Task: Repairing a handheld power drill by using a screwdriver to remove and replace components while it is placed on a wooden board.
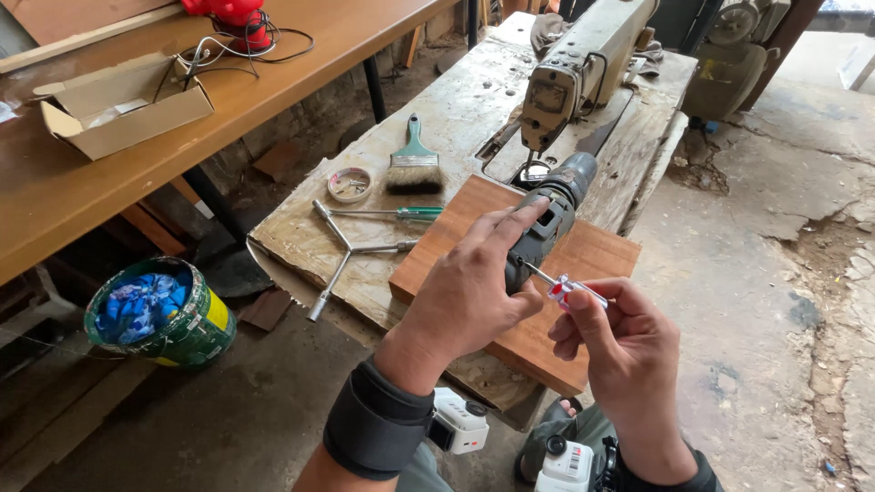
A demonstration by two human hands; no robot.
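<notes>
Left hand (469, 296): curled round the grey body of a power drill (545, 219), thumb and fingers closed on it, forefinger laid straight along the top. Right hand (620, 342): fingertips pinched shut on a small clear-and-red-handled screwdriver (567, 288), its thin metal shaft pointing at the drill's body just beside the left thumb; whether the tip touches cannot be told. Drill: dark grey, chuck end pointing away, held above a reddish wooden board (597, 260). Board: lies flat on a worn, pale sewing-machine table (456, 109), in front of the old sewing machine (583, 68). Left of the board on the same table: green-handled screwdriver (401, 213), three-armed socket wrench (346, 251), green-handled paintbrush (415, 164), small round tin of bits (349, 183). Beyond: brown bench (273, 82) with open cardboard box (123, 105); green bucket (159, 314) on the floor.
</notes>
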